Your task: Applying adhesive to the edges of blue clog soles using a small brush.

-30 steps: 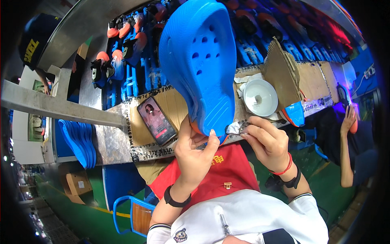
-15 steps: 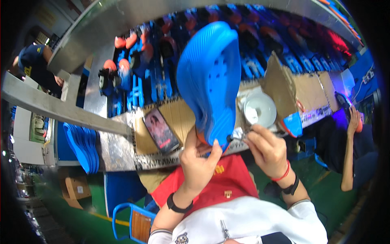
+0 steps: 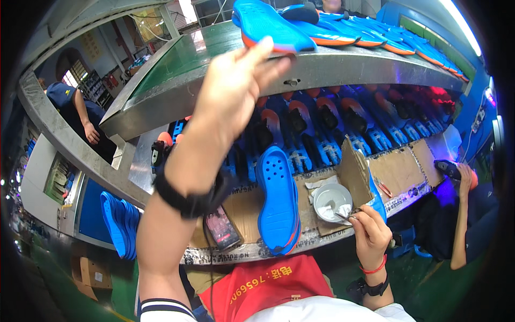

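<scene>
My left hand [image 3: 236, 88] is raised to the upper conveyor, smeared by motion. Its fingers close on the edge of a blue shoe sole [image 3: 273, 27] with an orange rim, at the near edge of the belt. Lower right, my right hand [image 3: 372, 234] pinches a thin, stick-like tool [image 3: 343, 216] that points into a white bowl [image 3: 333, 194]. White wads lie in the bowl; whether one is on the tool's tip I cannot tell. Between my arms, blue soles [image 3: 276, 201] with holes at the far end lie lengthwise on the cardboard-covered bench.
A phone [image 3: 221, 229] lies left of the soles. A cardboard flap [image 3: 357, 169] stands beside the bowl, with red-handled pliers [image 3: 383, 187] to its right. More soles line the green belt [image 3: 185, 59]. Shoe uppers [image 3: 300, 115] fill the lower rack. Co-workers stand left and right.
My left hand has gone up and away from the bench to the conveyor with the blue sole. My right hand has moved slightly right and down, its tool now at the bowl. The view has tilted up.
</scene>
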{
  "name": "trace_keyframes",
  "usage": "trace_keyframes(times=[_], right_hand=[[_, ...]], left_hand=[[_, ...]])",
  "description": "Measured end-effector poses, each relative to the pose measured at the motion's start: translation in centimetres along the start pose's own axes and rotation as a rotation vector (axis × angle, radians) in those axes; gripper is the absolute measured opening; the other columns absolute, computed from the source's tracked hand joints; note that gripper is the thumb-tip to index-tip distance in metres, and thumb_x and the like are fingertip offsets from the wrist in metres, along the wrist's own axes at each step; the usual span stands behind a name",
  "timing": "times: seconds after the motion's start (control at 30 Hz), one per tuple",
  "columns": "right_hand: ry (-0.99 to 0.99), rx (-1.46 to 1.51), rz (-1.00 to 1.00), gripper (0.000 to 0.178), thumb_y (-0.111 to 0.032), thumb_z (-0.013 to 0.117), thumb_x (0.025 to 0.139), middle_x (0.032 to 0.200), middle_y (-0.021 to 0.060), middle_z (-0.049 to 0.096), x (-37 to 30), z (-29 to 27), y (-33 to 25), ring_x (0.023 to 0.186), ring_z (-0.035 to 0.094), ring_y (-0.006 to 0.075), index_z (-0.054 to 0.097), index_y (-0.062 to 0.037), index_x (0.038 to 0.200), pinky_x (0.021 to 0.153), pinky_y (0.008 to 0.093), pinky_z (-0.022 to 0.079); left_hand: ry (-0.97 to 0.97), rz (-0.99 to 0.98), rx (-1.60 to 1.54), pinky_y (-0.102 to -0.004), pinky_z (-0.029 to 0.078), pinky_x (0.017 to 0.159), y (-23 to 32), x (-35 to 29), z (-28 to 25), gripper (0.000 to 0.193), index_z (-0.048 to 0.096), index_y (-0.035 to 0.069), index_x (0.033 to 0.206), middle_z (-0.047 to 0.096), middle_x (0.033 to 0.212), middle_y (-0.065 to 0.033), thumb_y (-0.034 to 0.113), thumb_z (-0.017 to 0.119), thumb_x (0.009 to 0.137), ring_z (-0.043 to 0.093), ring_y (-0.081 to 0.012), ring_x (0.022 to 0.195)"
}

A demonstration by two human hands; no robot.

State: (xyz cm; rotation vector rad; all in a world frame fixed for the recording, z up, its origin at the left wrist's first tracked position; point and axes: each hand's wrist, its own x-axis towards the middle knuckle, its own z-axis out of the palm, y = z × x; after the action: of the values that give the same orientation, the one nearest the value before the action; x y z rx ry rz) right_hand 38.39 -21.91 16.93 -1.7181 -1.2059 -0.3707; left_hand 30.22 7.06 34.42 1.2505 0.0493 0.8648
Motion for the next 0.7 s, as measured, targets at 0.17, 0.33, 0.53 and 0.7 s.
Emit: trace_keyframes(times=[0.17,0.33,0.53,0.7], right_hand=[[-0.046,-0.006,0.06,0.013,0.006,0.072,0.075,0.092,0.0171,0.065,-0.4,1.2,0.7,0.071,0.066,0.0287,0.065,0.0026,0.086,0.062,0.0319,0.051],[-0.081,-0.016,0.054,0.015,0.007,0.071,0.076,0.094,0.0175,0.066,-1.3,2.4,1.8,0.073,0.066,0.0289,0.065,0.0032,0.089,0.063,0.0324,0.052],[-0.142,0.005,0.073,0.016,0.007,0.07,0.077,0.096,0.018,0.066,-2.0,3.8,1.8,0.073,0.065,0.0276,0.064,0.0036,0.091,0.063,0.0314,0.051],[-0.156,0.022,0.069,0.017,0.007,0.07,0.077,0.096,0.0179,0.065,-2.2,4.2,1.4,0.071,0.064,0.0268,0.064,0.0039,0.092,0.063,0.0308,0.05]], left_hand=[[0.032,-0.052,0.362,-0.03,0.058,0.074,-1.3,-4.9,0.4,0.052,0.038,-0.011,0.131,0.055,0.124,-0.0189,0.015,0.062,0.093,0.066,-0.0214,0.09],[0.268,-0.068,0.904,-0.0217,0.047,0.068,-5.9,-19.5,-5.9,0.04,0.045,0.002,0.125,0.062,0.1,-0.0074,0.005,0.064,0.089,0.058,-0.0102,0.083],[0.344,-0.163,1.332,-0.0384,0.035,0.105,-12.0,-33.2,-12.2,0.038,0.041,0.0,0.128,0.056,0.124,-0.0152,0.015,0.054,0.095,0.047,-0.0279,0.124],[0.131,-0.165,1.55,-0.0476,0.02,0.112,-12.8,-34.0,-14.1,0.049,0.033,-0.002,0.137,0.054,0.131,-0.0152,0.024,0.048,0.098,0.031,-0.0362,0.135]])
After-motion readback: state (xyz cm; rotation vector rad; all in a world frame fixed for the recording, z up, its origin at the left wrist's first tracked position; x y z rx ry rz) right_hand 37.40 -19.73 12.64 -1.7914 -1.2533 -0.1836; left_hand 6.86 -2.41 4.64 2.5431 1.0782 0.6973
